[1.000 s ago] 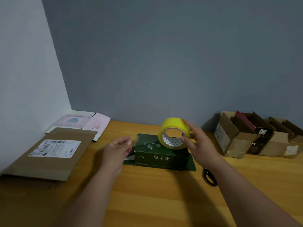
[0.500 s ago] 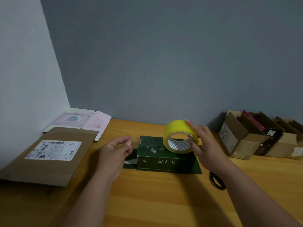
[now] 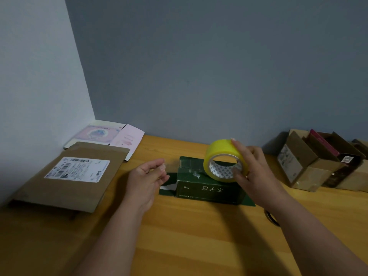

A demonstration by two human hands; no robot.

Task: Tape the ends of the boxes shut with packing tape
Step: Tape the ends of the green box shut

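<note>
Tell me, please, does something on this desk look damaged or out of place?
Yes. The green box has old torn tape scraps on its top, and its left end flap lies open on the table. The right hand holds the yellow tape roll on it.

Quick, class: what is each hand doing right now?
Left hand: open, fingers loosely curled, holding nothing, beside the green box.
Right hand: holding the yellow tape roll on the box.

The yellow tape roll (image 3: 225, 159) has been carried slightly rightward over the green box (image 3: 209, 188) by the right hand (image 3: 253, 170). The left hand (image 3: 146, 180) has been curled a little more, its fingers drawn closer together beside the box's left end.
</note>
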